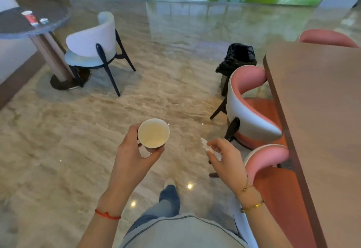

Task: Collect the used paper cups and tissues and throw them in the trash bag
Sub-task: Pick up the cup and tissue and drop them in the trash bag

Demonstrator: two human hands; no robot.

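The left hand (134, 150) is gripping a white round paper cup (153, 133) by its side, grip curled round it, mouth tilting up toward the camera, long axis near upright. The right hand (224, 158) is pinching a crumpled white tissue (208, 147), pointing far-left. A black plastic trash bag (237, 57) is sitting far right on the marble floor (166, 83).
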